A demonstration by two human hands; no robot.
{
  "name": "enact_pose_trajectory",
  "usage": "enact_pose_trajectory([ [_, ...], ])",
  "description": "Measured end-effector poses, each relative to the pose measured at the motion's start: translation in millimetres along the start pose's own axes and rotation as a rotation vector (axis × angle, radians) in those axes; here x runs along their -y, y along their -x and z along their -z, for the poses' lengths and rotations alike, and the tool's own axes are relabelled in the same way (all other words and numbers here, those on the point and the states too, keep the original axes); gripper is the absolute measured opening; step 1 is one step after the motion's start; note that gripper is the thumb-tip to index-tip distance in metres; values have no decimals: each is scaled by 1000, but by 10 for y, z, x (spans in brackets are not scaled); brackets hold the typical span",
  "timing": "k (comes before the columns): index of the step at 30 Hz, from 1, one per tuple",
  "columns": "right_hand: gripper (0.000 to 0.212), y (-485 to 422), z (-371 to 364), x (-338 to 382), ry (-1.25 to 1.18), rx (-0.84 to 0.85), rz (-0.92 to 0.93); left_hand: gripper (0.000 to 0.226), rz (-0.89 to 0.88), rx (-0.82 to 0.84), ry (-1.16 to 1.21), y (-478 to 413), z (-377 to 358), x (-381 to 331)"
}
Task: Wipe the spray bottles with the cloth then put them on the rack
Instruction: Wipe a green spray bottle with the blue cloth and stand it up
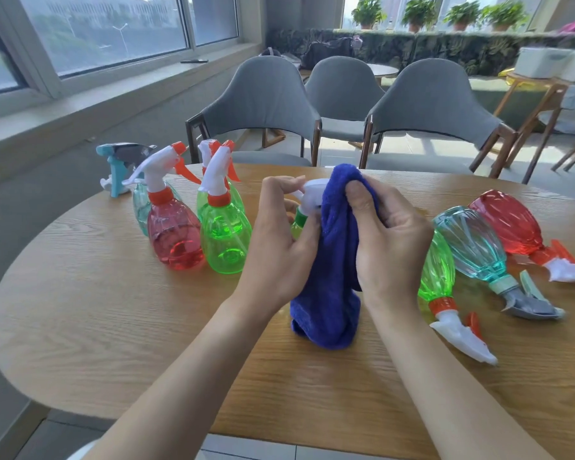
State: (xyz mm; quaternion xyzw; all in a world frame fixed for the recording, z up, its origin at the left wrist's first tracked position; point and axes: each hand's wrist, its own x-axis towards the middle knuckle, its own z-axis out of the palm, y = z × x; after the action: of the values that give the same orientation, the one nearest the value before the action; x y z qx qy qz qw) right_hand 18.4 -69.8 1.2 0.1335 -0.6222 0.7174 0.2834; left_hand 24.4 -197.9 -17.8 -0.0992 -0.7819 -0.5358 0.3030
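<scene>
My left hand [281,234] grips a spray bottle [307,200] by its white head and green collar; most of the bottle is hidden behind a blue cloth [336,260]. My right hand [385,240] holds the cloth, pressing it round the bottle's top. The cloth's lower end rests on the wooden table [113,310]. To the left stand several bottles upright: a red one [175,237], a green one [224,237], a teal one [140,204] behind. On the right lie three bottles: green [437,270], teal [475,247], red [508,224]. No rack is in view.
Three grey chairs [269,104] stand beyond the table's far edge. A window sill runs along the left. A wooden side table [538,91] with white boxes stands at the back right, potted plants behind it.
</scene>
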Motion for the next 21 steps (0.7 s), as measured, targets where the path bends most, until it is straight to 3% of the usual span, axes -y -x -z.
enact_pose_trajectory([
  [3,24,-2,12,-45,6,37,-18,32,22,-21,-7,-12,4,26],
  [12,21,87,-35,-144,-302,21,-287,31,48,-27,-59,-3,41,31],
  [14,22,95,-35,-77,-299,37,-236,32,16,-27,-75,-7,43,36],
  [18,17,95,-56,5,-57,141,-84,36,-25,-31,-79,-9,52,26],
  [21,9,73,-44,-23,58,122,-24,36,-41,-28,-99,-8,48,32],
])
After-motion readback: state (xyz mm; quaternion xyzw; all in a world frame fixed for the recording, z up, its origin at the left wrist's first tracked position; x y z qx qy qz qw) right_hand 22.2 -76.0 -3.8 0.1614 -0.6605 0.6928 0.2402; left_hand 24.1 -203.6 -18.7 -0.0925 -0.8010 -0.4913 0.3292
